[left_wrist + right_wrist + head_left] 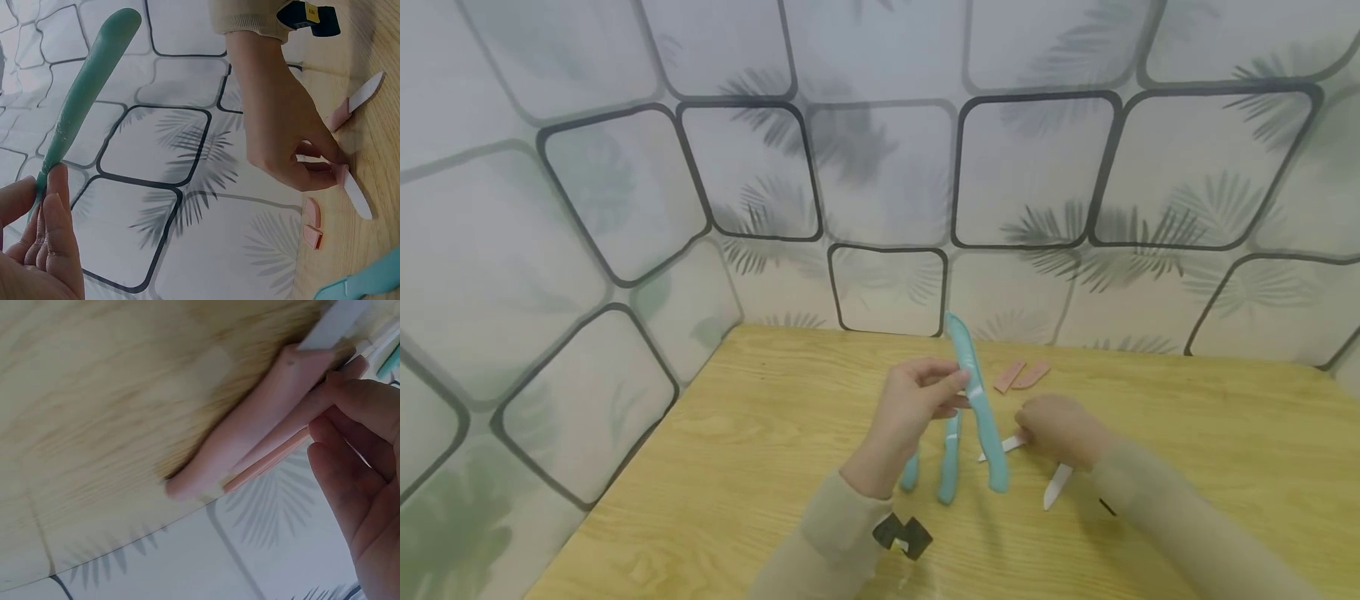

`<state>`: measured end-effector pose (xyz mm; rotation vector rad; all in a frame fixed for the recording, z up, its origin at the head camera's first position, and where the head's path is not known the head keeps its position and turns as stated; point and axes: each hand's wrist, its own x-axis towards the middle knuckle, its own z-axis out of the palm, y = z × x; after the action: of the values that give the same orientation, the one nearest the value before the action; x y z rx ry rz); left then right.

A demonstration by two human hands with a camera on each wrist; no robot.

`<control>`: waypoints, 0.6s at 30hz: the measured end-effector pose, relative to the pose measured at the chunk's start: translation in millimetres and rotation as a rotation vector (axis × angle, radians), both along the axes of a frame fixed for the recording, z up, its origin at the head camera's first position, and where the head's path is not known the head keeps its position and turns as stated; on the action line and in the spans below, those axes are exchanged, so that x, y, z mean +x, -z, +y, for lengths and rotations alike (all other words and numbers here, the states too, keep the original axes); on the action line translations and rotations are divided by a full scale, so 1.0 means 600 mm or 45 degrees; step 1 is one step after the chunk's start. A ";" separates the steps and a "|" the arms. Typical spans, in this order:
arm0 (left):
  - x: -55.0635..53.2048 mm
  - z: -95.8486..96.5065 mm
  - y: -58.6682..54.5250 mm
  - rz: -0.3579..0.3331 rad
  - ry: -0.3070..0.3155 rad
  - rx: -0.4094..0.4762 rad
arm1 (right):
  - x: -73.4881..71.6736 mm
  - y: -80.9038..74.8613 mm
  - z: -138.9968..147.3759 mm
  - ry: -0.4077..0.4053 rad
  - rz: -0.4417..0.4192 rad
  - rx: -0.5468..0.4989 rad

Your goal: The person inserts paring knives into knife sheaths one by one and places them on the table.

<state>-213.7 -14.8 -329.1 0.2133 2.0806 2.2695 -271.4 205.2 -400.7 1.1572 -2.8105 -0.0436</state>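
Note:
My left hand (pixel 913 404) pinches a teal knife (pixel 990 437) near its middle, raised above the table, handle end toward me. Its upper part is teal too; whether that is blade or cover, I cannot tell. In the left wrist view the teal handle (pixel 94 75) rises from my fingertips. My right hand (pixel 1063 427) pinches a small pink-handled knife with a white blade (pixel 1003 447), low at the tabletop. In the right wrist view its pink handle (pixel 315 403) is between thumb and fingers. A second pink-handled knife (pixel 250 428) lies beside it, its white blade (pixel 1057 486) pointing toward me.
Two flat pink pieces (pixel 1010 376), like blade covers, lie on the wooden table (pixel 775 433) beyond my right hand. Under my left hand lie two teal-handled pieces, one a knife (pixel 950 467), the other a partly hidden handle (pixel 910 472). A patterned wall covering (pixel 887 292) borders the table's far edge.

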 end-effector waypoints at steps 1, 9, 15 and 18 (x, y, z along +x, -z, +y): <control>0.001 0.001 -0.001 -0.002 -0.001 0.000 | 0.002 -0.001 0.005 0.011 0.001 0.009; 0.003 0.001 -0.005 0.004 -0.003 0.009 | 0.003 0.006 0.041 0.050 0.014 0.060; 0.000 0.000 -0.002 0.013 0.003 0.020 | 0.005 0.010 0.065 0.061 -0.009 0.054; 0.000 0.001 -0.002 0.017 0.007 0.013 | 0.004 0.012 0.074 0.060 -0.020 0.043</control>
<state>-213.5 -14.3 -328.2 0.2348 2.0724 2.2829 -268.8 249.4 -407.6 1.1022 -2.8613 -0.0860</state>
